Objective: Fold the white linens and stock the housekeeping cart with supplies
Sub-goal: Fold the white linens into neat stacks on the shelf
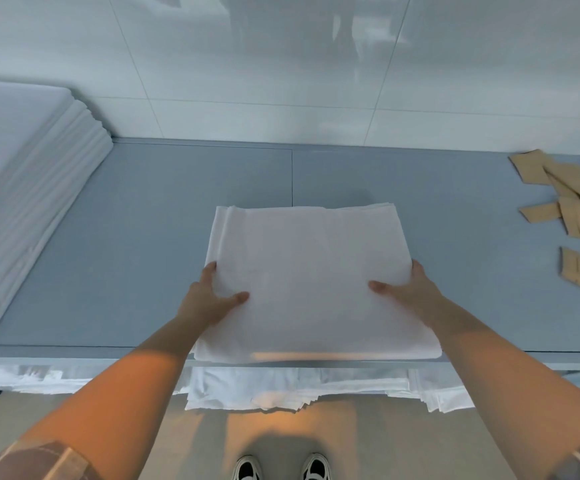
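At the far left a tall stack of folded white linens [28,188] sits on the blue-grey table [163,237], well apart from the work in hand; nearer the middle, the left hand [208,299] grips the left edge of the folded white sheet [312,282], thumb laid flat on top and the other fingers curled round the side and under, where they go out of sight; the sheet lies square before the person, its near edge overhanging the table's front rim, its far edge pointing toward the wall, and it looks slightly longer from near to far than across; the right hand [406,292] holds the opposite edge in mirror fashion, thumb on top, fingers wrapped under; both hands sit equally near, so any lift or shift of the sheet would likely be shared evenly between them; at the far right, tan paper packets [572,209] lie scattered on the table, well clear of the sheet; more white linens [281,389] show on a lower level beneath the table's front edge.
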{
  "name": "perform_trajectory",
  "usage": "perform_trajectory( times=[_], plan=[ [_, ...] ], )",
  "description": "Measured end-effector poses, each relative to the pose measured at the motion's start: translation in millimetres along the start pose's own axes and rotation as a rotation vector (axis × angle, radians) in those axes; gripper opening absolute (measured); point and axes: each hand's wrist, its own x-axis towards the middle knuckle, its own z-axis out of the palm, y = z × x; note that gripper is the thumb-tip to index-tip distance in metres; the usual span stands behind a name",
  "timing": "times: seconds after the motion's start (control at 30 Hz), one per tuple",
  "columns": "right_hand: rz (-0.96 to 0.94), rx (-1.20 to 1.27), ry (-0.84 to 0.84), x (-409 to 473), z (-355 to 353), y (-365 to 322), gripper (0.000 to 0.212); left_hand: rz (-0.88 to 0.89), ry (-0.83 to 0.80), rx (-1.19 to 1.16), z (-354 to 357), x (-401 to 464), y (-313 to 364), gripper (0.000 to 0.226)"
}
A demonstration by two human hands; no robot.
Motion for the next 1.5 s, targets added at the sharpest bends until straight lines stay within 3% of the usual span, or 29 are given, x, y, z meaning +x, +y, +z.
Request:
perform_trajectory(
  times=[0.13, 0.3, 0.53, 0.67, 0.83, 1.03, 1.17, 1.3, 1.5],
  plan=[
    [-0.051, 0.157, -0.075, 2, -7, 5, 0.099, 0.019, -0.11, -0.173, -6, -3, 3, 0.1],
    [-0.119, 0.239, -0.194, -5, -19, 9, 0.069, 0.065, -0.156, -0.166, -11, -8, 9, 0.1],
    [-0.202, 0.243, -0.145, -29, -13, 27, 0.077, 0.135, -0.07, 0.042, -5, -24, 13, 0.097],
    [-0.173, 0.176, -0.119, -41, -11, 35, 0.091, 0.249, -0.012, 0.2, 0, -39, 10, 0.081],
    [-0.198, 0.002, 0.043, -64, -5, 40, 0.083, 0.346, 0.058, 0.271, 10, -49, 6, 0.04],
    [-0.229, 0.057, 0.166, -99, -13, 63, 0.063, 0.463, 0.076, 0.292, 17, -52, 24, 0.035],
    [-0.22, 0.097, 0.299, -125, -26, 97, 0.054, 0.562, 0.014, 0.333, 33, -54, 56, 0.034],
    [-0.076, 0.178, 0.42, -156, -48, 141, 0.052, 0.668, -0.066, 0.375, 71, -66, 97, 0.033],
    [0.141, 0.312, 0.596, -220, -94, 228, 0.052, 0.803, -0.33, 0.349, 162, -113, 161, 0.032]
  ],
)
